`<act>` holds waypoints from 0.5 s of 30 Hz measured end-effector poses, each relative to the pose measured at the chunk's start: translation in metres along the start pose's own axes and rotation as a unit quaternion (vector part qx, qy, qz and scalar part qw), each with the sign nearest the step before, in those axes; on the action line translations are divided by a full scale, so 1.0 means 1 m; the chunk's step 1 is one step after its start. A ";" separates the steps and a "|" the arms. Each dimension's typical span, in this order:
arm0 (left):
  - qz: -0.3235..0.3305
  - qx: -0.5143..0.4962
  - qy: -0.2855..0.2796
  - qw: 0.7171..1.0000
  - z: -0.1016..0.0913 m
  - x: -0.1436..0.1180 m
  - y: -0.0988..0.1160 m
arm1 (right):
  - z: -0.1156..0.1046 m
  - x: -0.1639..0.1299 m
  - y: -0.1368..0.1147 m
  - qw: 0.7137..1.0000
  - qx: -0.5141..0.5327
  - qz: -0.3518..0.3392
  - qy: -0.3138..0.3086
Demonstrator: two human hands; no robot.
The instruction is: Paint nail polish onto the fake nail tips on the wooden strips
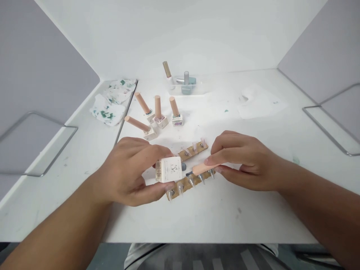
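Note:
My left hand (132, 170) grips a small white square nail polish bottle (169, 169), tipped on its side with its open neck facing right. My right hand (242, 159) pinches the bottle's peach-coloured cap and brush (203, 168), the brush tip sitting just outside the neck. Under both hands lie two wooden strips with clear false nail tips: the near strip (191, 183) and the far strip (193, 149).
Several more polish bottles with peach caps (157, 114) stand behind on the white table (225, 217). A clear tray (184, 85) holds bottles at the back. Stained tissues (111, 101) lie at left, a white sheet (261, 105) at right. Grey partitions flank both sides.

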State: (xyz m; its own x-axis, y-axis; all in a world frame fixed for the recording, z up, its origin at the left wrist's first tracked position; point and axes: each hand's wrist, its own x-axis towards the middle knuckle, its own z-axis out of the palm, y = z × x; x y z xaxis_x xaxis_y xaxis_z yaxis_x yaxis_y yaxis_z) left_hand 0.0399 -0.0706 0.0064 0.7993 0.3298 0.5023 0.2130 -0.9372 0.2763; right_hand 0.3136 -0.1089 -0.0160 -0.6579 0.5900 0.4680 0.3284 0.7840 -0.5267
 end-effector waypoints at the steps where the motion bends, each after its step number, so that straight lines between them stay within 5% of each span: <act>1: 0.000 0.001 0.001 1.000 0.000 0.000 0.000 | 0.000 0.000 0.000 1.000 -0.002 0.002 -0.005; 15: 0.000 0.011 0.000 1.000 0.000 0.000 -0.001 | -0.003 0.001 -0.011 0.999 0.025 0.023 0.003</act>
State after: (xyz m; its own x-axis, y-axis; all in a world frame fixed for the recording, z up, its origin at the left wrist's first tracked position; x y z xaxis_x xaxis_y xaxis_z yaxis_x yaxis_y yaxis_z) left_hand 0.0398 -0.0698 0.0069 0.7993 0.3293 0.5026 0.2243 -0.9395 0.2588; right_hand 0.3111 -0.1162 -0.0077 -0.6389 0.6267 0.4461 0.3245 0.7454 -0.5823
